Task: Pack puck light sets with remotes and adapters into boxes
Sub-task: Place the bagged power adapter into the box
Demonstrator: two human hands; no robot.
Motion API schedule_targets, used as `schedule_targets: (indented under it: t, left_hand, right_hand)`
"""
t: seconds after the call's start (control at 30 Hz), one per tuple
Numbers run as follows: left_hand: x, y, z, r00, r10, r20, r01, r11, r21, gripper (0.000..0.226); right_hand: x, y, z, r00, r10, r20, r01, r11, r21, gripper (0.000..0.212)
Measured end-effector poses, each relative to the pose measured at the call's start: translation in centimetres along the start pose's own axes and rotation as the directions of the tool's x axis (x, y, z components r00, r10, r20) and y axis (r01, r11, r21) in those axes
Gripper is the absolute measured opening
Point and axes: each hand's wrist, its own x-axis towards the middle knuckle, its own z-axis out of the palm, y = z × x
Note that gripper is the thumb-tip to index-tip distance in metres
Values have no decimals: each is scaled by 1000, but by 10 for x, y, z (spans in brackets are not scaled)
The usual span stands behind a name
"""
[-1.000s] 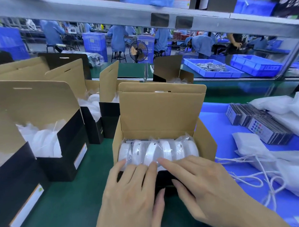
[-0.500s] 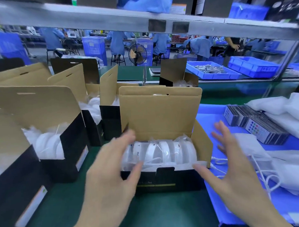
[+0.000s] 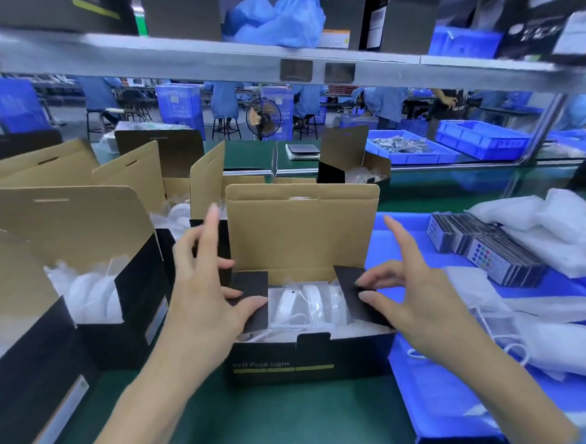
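The landmark is the open box in the middle of the green surface. To its left stand other open boxes with white contents. The left hand presses the left side flap of the box inward, thumb and fingers on it, index finger raised. Inside the box stand white puck lights. The right hand pinches the right side flap in the same way. To the right of the box lie stacked remotes and white bags.
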Motion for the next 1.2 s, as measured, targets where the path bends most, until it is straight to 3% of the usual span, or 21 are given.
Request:
schedule_targets:
  t: [0.07, 0.2, 0.27, 0.37, 0.4, 0.47, 0.6, 0.73, 0.97, 1.2]
  left_hand:
    - [9, 0, 3, 994, -85, 64, 92, 988, -125, 144]
    - [18, 4, 13, 968, -218, 122, 247, 900, -359, 140]
    - [23, 4, 14, 952, -290, 99, 293, 766, -573, 125]
    - [22, -3, 6, 933, -343, 104, 282, 523, -804, 64]
    - [19, -7, 3, 925, -364, 105, 281, 474, -835, 55]
    - [13, -12, -1, 925, -365, 103, 269, 441, -856, 54]
    - [5, -4, 0, 956, -292, 14, 218, 679, -701, 55]
    - [-10, -8, -3, 989, -145, -19, 122, 889, -441, 48]
    - [-40, -17, -7, 992, -128, -10, 116, 924, -365, 21]
    - [-37, -17, -12, 1000, 0, -10, -1, 991, -135, 38]
  right_hand:
    - [10, -1, 2, 996, 81, -43, -74, 987, 140, 111]
    - [32, -12, -2, 969, 246, 20, -225, 847, 482, 118]
    - [37, -16, 0, 952, 274, 134, -291, 685, 668, 109]
    - [38, -17, 1, 914, 251, 319, -404, 482, 777, 74]
    - [38, -14, -1, 908, 259, 330, -415, 444, 794, 69]
    - [35, -8, -5, 916, 261, 306, -398, 477, 784, 67]
    - [22, 7, -4, 942, 145, 302, -327, 589, 739, 75]
    - [3, 18, 0, 960, 65, 272, -239, 692, 681, 42]
    - [-15, 13, 13, 994, 55, 94, -99, 824, 558, 36]
    - [-10, 14, 1, 985, -50, 168, -49, 841, 539, 33]
